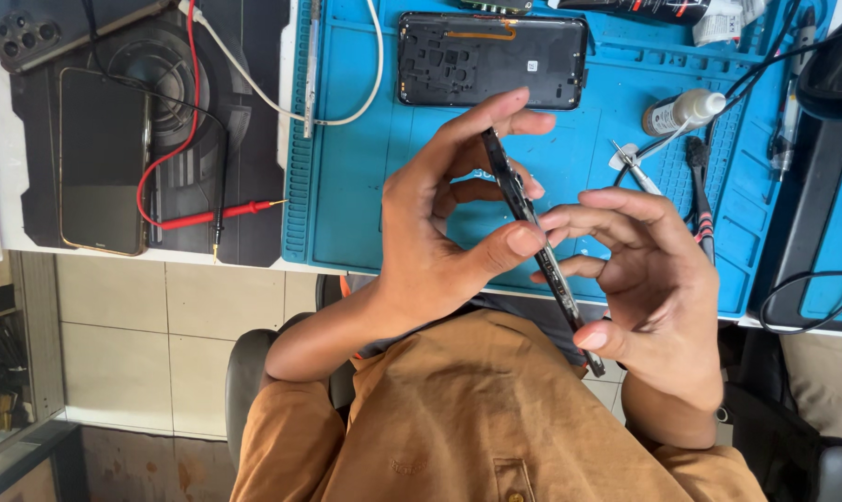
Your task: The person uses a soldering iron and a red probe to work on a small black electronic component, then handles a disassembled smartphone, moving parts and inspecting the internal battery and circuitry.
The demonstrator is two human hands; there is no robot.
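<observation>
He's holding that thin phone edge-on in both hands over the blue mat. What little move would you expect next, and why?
Probably a slight turn of the phone to bring its flat side toward the camera. Both hands pinch it by its edges: the left hand near the top, the right hand lower down, so only the narrow side shows. The separate back cover lies on the blue mat.

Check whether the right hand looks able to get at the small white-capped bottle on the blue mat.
Probably yes: the bottle stands in open view beyond the right hand, but that hand is occupied holding the phone.

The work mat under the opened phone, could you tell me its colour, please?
The work mat is bright blue, in the head view.
</observation>
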